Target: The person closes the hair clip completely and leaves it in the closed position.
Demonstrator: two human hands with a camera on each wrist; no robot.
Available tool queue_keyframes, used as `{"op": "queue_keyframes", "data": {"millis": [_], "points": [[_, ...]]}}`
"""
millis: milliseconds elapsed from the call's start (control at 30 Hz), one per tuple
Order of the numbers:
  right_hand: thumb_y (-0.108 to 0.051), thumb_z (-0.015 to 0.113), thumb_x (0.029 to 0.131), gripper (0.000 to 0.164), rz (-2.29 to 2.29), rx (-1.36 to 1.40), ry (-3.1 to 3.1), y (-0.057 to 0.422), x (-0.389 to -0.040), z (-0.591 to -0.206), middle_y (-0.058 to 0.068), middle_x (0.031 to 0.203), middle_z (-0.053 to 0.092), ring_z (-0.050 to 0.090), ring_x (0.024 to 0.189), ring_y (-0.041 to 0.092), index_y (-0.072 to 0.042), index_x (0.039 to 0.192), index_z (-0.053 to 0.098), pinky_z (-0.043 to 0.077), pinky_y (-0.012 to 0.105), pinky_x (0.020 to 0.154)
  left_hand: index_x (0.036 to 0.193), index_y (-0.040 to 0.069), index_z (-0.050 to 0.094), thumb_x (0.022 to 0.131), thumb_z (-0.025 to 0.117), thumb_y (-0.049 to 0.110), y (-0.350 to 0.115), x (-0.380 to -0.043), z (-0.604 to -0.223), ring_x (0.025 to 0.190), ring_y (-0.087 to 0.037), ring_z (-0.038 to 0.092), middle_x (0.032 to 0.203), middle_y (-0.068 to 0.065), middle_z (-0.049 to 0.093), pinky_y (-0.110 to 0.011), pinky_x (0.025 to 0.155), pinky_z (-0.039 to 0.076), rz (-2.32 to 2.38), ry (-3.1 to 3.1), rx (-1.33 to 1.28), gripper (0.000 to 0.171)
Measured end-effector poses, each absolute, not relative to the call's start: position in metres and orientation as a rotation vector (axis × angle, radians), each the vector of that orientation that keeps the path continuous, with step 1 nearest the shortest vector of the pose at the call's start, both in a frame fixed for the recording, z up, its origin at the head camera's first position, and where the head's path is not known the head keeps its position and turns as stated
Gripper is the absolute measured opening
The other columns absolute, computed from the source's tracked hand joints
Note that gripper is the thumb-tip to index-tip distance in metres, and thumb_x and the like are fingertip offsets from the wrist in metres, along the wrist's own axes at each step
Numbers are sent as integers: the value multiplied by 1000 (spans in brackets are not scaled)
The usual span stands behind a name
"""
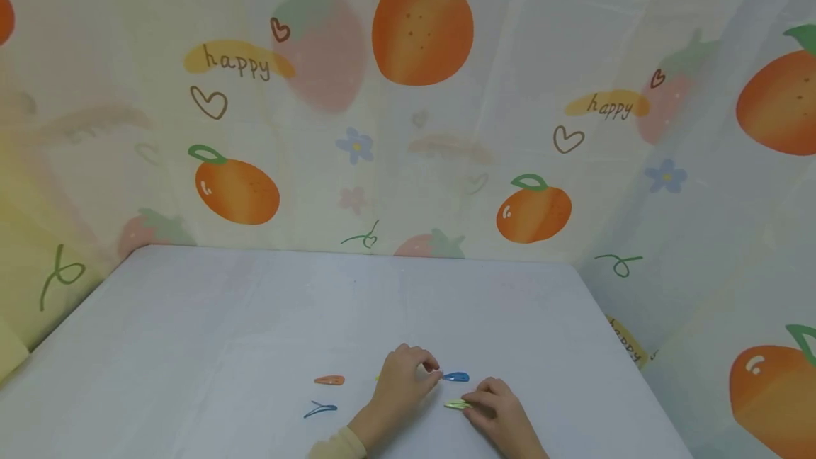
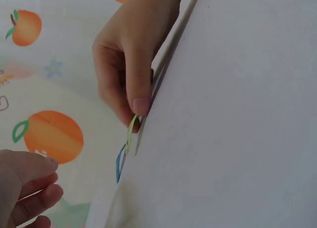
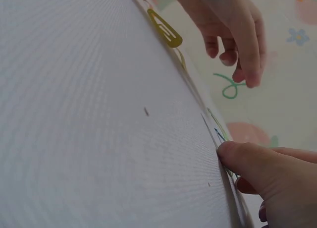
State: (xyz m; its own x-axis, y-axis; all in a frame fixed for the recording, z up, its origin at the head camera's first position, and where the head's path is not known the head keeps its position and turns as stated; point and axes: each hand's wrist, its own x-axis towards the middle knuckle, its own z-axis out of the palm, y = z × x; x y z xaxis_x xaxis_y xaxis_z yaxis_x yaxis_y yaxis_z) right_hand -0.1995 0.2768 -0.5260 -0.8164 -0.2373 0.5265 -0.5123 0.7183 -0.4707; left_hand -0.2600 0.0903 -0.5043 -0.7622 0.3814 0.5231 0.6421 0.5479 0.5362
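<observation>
My right hand (image 1: 500, 413) pinches a light green snap hair clip (image 1: 455, 404) by one end between thumb and fingers, low over the white table. Just behind it lies a blue hair clip (image 1: 457, 377). My left hand (image 1: 404, 377) hovers left of the blue clip, fingers loosely bent; in the left wrist view the left hand (image 2: 29, 188) shows nothing between thumb and fingers. A yellow hair clip (image 3: 166, 29), mostly hidden behind the left hand in the head view, lies on the table in the right wrist view.
Left of my hands, an orange hair clip (image 1: 329, 380) lies on the table (image 1: 255, 324), with a dark blue hair clip (image 1: 321, 409), its arms spread, in front of it. A fruit-patterned curtain (image 1: 433, 183) hangs behind the table and along its sides.
</observation>
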Motion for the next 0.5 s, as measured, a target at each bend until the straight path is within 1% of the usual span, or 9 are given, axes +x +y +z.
{"op": "queue_keyframes", "data": {"millis": [100, 267, 367, 500], "points": [[-23, 64, 64, 14, 905, 494, -2583, 276, -199, -525, -15, 73, 41, 37, 65, 2, -19, 77, 63, 37, 18, 55, 67, 23, 57, 67, 59, 28, 84, -263, -499, 58, -3, 39, 63, 20, 47, -22, 51, 28, -1095, -2414, -796, 6], [-30, 61, 65, 17, 965, 371, -2699, 275, -199, -523, -15, 72, 42, 38, 65, 3, -21, 80, 62, 37, 20, 58, 67, 22, 58, 70, 56, 30, 78, -264, -491, 57, -5, 40, 63, 21, 47, -22, 52, 28, -1114, -2429, -783, 8], [-32, 61, 66, 19, 987, 323, -2734, 274, -199, -522, -14, 72, 43, 39, 66, 4, -21, 81, 62, 37, 21, 59, 66, 22, 57, 69, 58, 28, 73, -263, -486, 58, -7, 41, 63, 19, 48, -24, 53, 28, -1081, -2414, -773, 6], [-33, 61, 65, 20, 1014, 281, -2747, 275, -198, -522, -14, 72, 44, 40, 67, 5, -21, 81, 62, 37, 22, 61, 64, 22, 57, 66, 59, 26, 63, -263, -482, 57, -5, 39, 62, 18, 48, -25, 53, 27, -999, -2395, -767, 5]]}}
